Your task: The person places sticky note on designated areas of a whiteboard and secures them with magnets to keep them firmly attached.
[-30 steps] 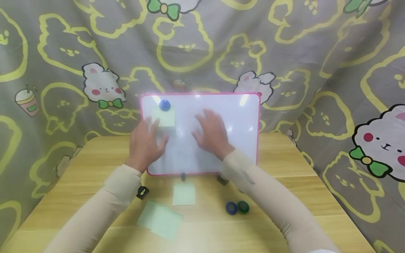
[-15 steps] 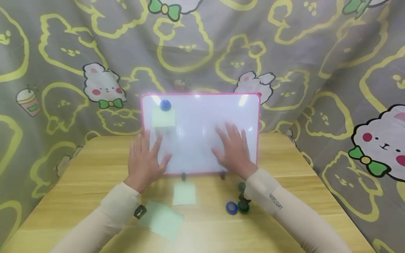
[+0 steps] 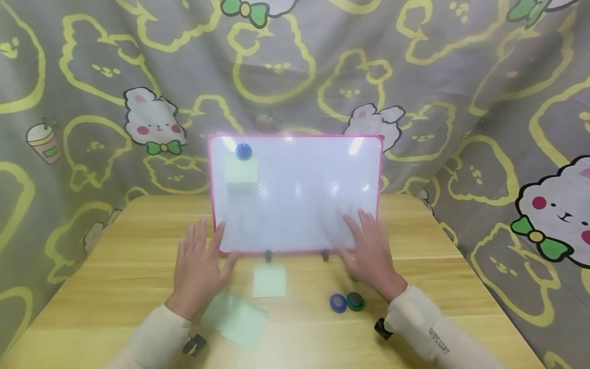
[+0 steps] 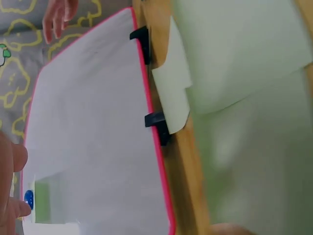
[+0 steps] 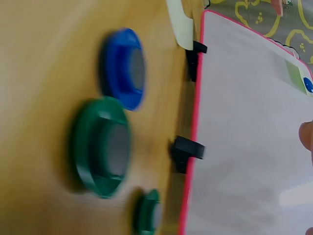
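Left hand (image 3: 198, 271): fingers spread wide, near whiteboard's lower left corner, toward desk's (image 3: 428, 246) left edge. Overlapping papers (image 3: 237, 318): nearer front edge. Whiteboard (image 3: 295, 210): upright toward back edge, note (image 3: 241, 171) under blue magnet (image 3: 244, 151) at upper left corner. Single paper (image 3: 269, 281): before whiteboard. Blue disc (image 3: 338, 303), green disc (image 3: 355, 301): side by side. Right hand (image 3: 371, 253): fingers wide, by whiteboard's lower right corner; contact unclear.

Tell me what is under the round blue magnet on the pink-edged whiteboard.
A square pale green paper note lies partly under the magnet; the covered part cannot be seen.
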Motion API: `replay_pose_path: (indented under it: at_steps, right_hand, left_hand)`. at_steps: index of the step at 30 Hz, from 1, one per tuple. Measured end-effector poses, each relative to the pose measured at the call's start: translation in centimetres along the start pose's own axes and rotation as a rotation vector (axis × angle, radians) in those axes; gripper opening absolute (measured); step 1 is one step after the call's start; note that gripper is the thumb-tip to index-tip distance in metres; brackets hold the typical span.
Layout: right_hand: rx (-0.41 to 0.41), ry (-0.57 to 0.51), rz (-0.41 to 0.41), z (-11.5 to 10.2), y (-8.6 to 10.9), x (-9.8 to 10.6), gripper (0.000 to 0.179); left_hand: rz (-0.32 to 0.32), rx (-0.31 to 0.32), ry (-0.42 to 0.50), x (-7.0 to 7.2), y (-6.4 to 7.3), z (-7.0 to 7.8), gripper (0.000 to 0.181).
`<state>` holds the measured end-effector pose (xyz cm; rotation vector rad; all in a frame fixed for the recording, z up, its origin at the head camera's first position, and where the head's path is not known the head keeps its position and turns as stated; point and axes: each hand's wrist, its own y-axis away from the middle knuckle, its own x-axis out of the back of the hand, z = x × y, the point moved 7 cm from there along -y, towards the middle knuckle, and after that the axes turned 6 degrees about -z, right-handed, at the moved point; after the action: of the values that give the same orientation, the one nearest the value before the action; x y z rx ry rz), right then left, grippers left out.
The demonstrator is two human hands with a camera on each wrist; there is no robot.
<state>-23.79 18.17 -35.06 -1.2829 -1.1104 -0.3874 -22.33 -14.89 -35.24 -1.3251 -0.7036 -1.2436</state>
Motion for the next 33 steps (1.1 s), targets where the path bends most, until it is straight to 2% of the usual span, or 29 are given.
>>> replay_pose_path:
  at_steps: [6, 9, 15, 23, 26, 33]
  right_hand:
    - [-0.051, -0.055, -0.051, 0.1, 2.8, -0.7, 0.071]
    - [-0.074, -0.082, -0.091, 0.0, 3.9, -1.2, 0.07]
    - [-0.094, -0.138, -0.179, -0.3, 5.6, -2.6, 0.068]
    - [-0.072, -0.203, -0.271, -1.3, 6.5, -3.1, 0.064]
    - [-0.057, -0.241, -0.336, -1.6, 6.8, -3.2, 0.062]
    - [-0.036, -0.324, -0.557, -2.3, 7.4, -4.2, 0.05]
  left_hand:
    - [-0.016, 0.021, 0.017, -0.8, 2.1, 0.1, 0.066]
    - [-0.024, 0.026, -0.009, -1.1, 2.7, 0.2, 0.065]
    - [-0.106, 0.032, -0.065, -2.3, 3.7, 0.4, 0.064]
    - [-0.203, 0.052, 0.011, -3.5, 4.9, 0.8, 0.061]
    - [-0.227, 0.05, 0.042, -3.7, 5.2, 0.8, 0.06]
    - [-0.269, 0.029, 0.081, -3.5, 5.5, 0.5, 0.06]
